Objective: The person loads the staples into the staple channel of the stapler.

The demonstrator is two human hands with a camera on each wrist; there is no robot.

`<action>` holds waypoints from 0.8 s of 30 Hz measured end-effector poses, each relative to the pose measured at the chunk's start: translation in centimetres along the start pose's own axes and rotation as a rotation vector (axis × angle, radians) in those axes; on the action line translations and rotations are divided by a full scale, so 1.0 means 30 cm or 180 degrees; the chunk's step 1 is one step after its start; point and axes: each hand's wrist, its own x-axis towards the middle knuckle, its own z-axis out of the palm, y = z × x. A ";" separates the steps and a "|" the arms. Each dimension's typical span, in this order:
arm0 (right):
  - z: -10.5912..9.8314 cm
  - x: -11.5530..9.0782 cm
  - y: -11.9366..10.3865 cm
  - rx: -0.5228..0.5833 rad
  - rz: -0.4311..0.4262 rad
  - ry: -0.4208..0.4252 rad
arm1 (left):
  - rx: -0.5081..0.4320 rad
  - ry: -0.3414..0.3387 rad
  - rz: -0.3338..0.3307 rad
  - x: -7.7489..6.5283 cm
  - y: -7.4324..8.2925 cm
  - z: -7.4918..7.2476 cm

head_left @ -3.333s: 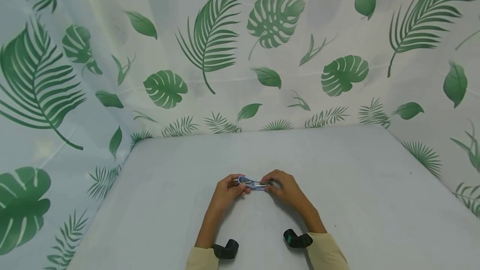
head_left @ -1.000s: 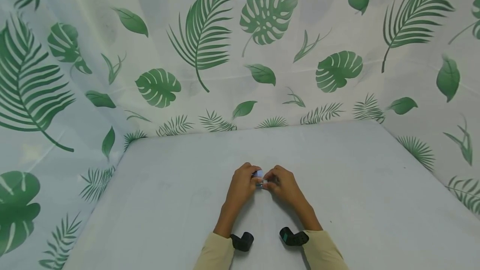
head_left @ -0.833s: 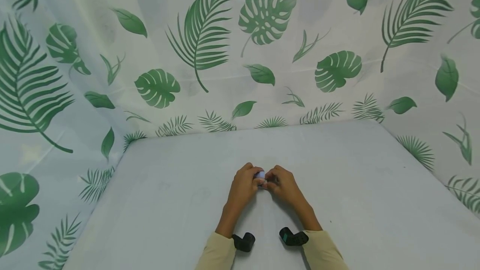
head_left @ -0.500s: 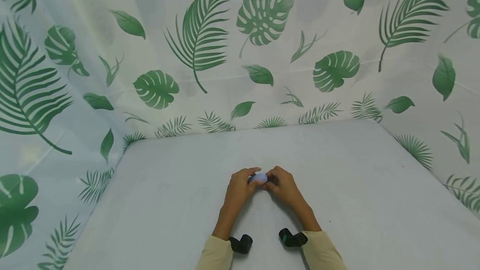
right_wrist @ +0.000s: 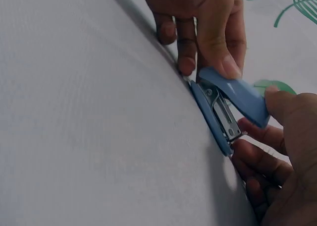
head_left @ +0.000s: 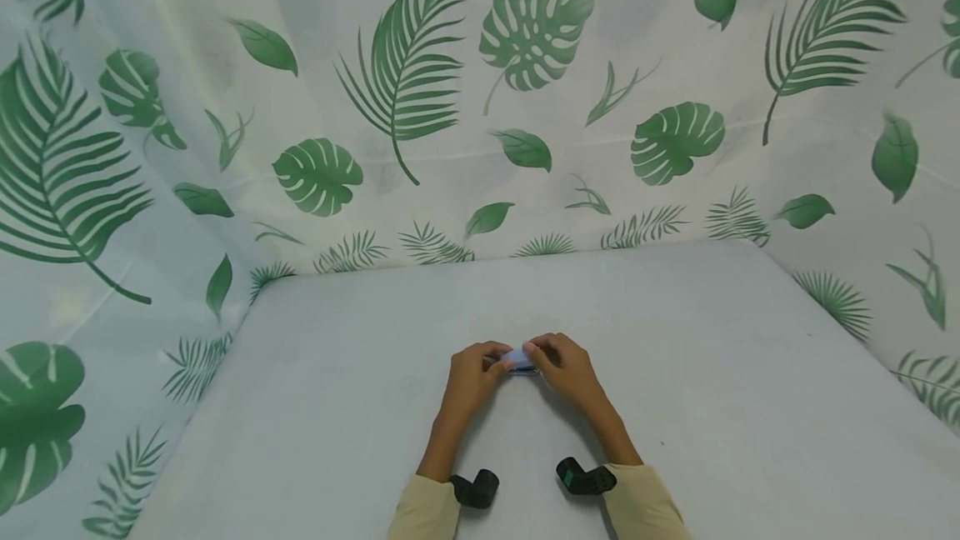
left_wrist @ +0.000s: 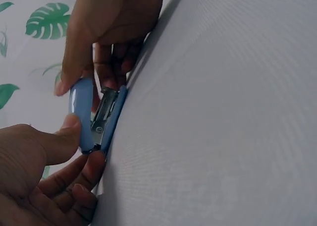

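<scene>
A small blue stapler (head_left: 519, 358) is held low over the white table between both hands. Its blue top cover (right_wrist: 242, 99) stands lifted at an angle above the metal staple channel (right_wrist: 225, 117), with the blue base (left_wrist: 115, 118) underneath. My left hand (head_left: 470, 377) pinches the hinge end, thumb on the cover and fingers beneath. At the front end is my right hand (head_left: 566, 363), its thumb (right_wrist: 285, 104) on the cover's tip and its fingers curled under and behind the base. Part of the stapler is hidden behind the fingers in the head view.
The white-covered table (head_left: 360, 407) spreads around the hands. Leaf-printed curtains (head_left: 420, 107) enclose it at the back and sides. A black wrist camera (head_left: 476, 490) sits on the left wrist, another black camera (head_left: 585, 477) on the right, both near the sleeves.
The stapler was spread open with its metal showing; its cover has since been folded back over the channel. My left hand went right, then slightly back left. My right thumb has shifted onto the cover.
</scene>
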 end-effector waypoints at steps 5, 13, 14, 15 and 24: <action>0.009 -0.003 -0.011 0.0066 -0.0007 0.0108 | 0.0185 0.0107 0.0109 0.002 0.003 0.009; -0.008 -0.021 -0.005 0.0023 -0.0175 0.0100 | 0.0294 0.0265 0.0283 -0.010 0.020 0.028; -0.010 -0.021 -0.005 0.0015 -0.0193 0.0116 | 0.0317 0.0288 0.0313 -0.010 0.023 0.030; -0.011 -0.021 -0.005 0.0015 -0.0210 0.0128 | 0.0324 0.0298 0.0327 -0.008 0.025 0.031; -0.024 -0.025 -0.013 0.0015 0.0061 -0.0008 | 0.0094 0.0012 -0.0023 -0.020 0.015 0.001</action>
